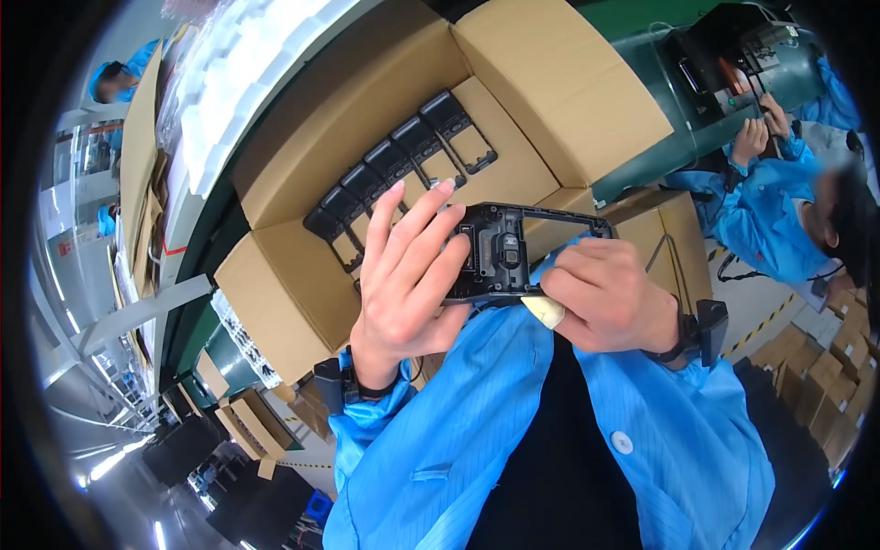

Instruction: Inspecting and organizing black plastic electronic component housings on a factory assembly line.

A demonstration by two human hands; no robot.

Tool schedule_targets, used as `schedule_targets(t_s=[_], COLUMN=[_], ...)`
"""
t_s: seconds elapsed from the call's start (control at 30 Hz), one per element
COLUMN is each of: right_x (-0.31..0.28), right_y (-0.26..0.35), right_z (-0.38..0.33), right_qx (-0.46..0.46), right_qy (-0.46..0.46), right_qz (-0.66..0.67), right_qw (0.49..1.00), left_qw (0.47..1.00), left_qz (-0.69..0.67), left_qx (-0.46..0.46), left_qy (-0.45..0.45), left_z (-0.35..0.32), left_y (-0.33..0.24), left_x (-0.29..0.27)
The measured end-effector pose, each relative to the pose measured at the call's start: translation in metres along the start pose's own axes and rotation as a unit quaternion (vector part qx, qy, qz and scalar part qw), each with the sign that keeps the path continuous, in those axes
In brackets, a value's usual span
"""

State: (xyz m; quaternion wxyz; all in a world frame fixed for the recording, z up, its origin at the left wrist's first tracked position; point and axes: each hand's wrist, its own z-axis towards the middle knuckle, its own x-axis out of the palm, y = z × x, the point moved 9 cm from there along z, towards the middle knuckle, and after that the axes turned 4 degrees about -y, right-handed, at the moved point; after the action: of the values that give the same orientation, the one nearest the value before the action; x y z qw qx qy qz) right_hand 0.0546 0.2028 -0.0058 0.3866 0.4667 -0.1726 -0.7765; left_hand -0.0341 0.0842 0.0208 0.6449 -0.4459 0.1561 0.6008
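Observation:
A black plastic housing (502,249), with a moulded block at its left end and an open rectangular frame to the right, is held up in front of my chest. My left hand (408,280) grips its left end, with fairly straight fingers along that end and the thumb below. My right hand (605,298) is closed at the housing's lower right edge, fingers curled. A small pale yellow piece (544,312) pokes out by the right thumb; its kind is unclear. Beyond the hands, several similar black housings (394,158) stand in a row inside an open cardboard box (367,78).
White plastic trays (243,78) lie on a shelf at the upper left. A co-worker (779,215) in blue works at the right by a black machine (729,64) on a green table (632,60). Small cartons (825,376) are stacked at the far right.

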Motion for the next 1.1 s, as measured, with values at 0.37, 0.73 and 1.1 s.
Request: schedule_targets(t_s=[0.37,0.73,1.1], right_x=[0.011,0.018,0.023], right_y=[-0.039,-0.05,-0.057], right_z=[-0.002,0.002,-0.002], right_qx=[0.1,0.113,0.153], right_qy=[-0.005,0.023,0.039], right_qz=[0.153,0.162,0.198], right_qw=[0.983,0.98,0.967], left_qw=[0.998,0.998,0.997], left_qz=[-0.049,-0.045,-0.043], left_qx=[-0.024,-0.047,-0.057], left_qy=[0.012,0.0,-0.011], left_z=[-0.003,-0.004,-0.013], left_y=[0.02,0.027,0.028], left_x=[0.017,0.021,0.028])
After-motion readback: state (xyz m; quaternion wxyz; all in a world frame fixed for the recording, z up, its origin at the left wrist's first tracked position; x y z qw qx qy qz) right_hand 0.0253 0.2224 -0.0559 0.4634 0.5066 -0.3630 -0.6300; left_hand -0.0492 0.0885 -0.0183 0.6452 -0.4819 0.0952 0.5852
